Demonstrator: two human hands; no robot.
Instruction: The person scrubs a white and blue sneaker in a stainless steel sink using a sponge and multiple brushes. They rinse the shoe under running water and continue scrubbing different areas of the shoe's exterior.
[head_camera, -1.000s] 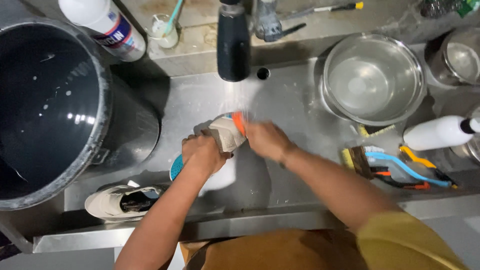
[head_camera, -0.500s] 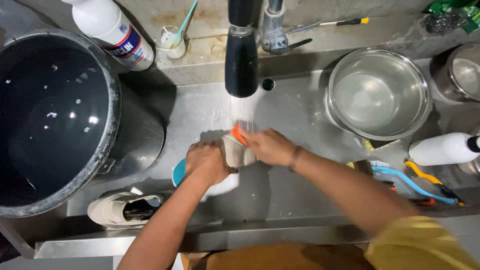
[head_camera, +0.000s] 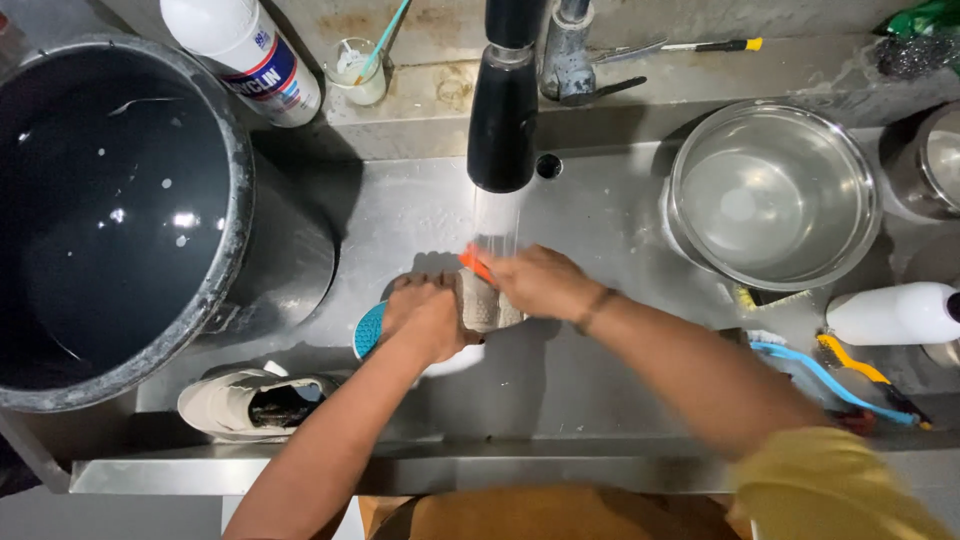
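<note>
My left hand (head_camera: 425, 318) grips a pale sneaker (head_camera: 482, 302) with a teal sole, holding it under the water that runs from the black faucet head (head_camera: 502, 110). My right hand (head_camera: 535, 280) is closed on an orange-handled brush (head_camera: 474, 264) and presses it against the sneaker's upper. Most of the shoe is hidden by both hands. A second pale sneaker (head_camera: 255, 400) lies on its side in the steel sink (head_camera: 600, 380), near the front left.
A large black bucket (head_camera: 110, 200) full of water stands at the left. A steel bowl (head_camera: 770, 190) sits at the right. A white spray bottle (head_camera: 895, 312), blue and yellow brushes (head_camera: 830, 375), a white detergent bottle (head_camera: 250, 55) and a cup (head_camera: 358, 70) stand around.
The view shifted slightly. Both hands stay on the sneaker under the water, and my right hand has moved the brush a little across the shoe.
</note>
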